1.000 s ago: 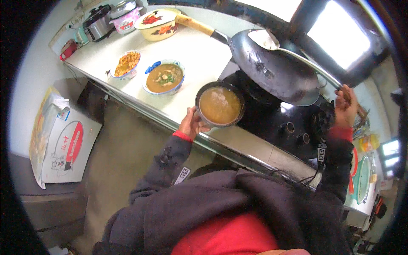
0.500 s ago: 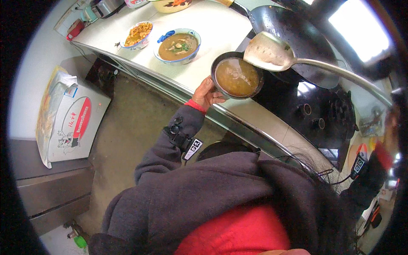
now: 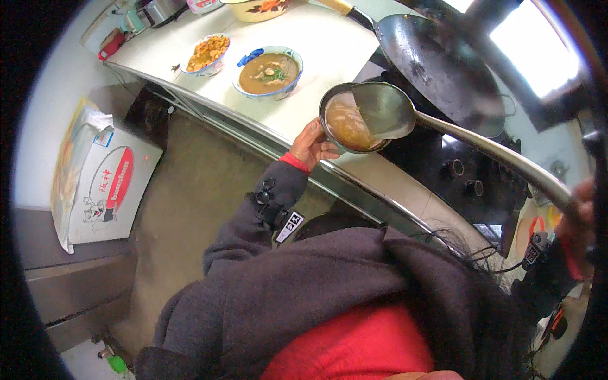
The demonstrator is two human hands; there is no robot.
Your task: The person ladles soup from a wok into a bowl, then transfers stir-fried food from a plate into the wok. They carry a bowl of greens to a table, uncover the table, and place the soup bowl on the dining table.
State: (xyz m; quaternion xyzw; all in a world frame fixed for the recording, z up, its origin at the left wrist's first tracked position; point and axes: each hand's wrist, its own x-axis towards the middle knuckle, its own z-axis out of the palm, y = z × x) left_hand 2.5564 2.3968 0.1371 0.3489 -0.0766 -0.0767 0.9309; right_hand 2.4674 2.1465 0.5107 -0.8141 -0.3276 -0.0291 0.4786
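Observation:
My left hand (image 3: 310,149) grips the side of a dark bowl (image 3: 323,103) of brown soup, held over the counter's front edge beside the stove. A metal wok spatula (image 3: 383,111) tilts over the bowl, its broad blade hiding the right part of the soup. At the far right, my right hand (image 3: 581,218) is closed on the end of its long handle; that hand is partly blurred and cut by the picture's dark rim. Left of the held bowl, a patterned bowl (image 3: 268,96) of brown soup with green bits stands on the counter.
A bowl (image 3: 212,71) of yellow-orange food pieces sits farther left, near a floral enamel pot (image 3: 256,10). Behind the held bowl a large wok (image 3: 443,76) rests tilted on the black stove (image 3: 430,161). A white box (image 3: 117,183) stands at left.
The spatula's blade has turned over and moved down across the bowl, now covering part of the soup. My right hand has lowered slightly. My left hand and bowl have barely shifted.

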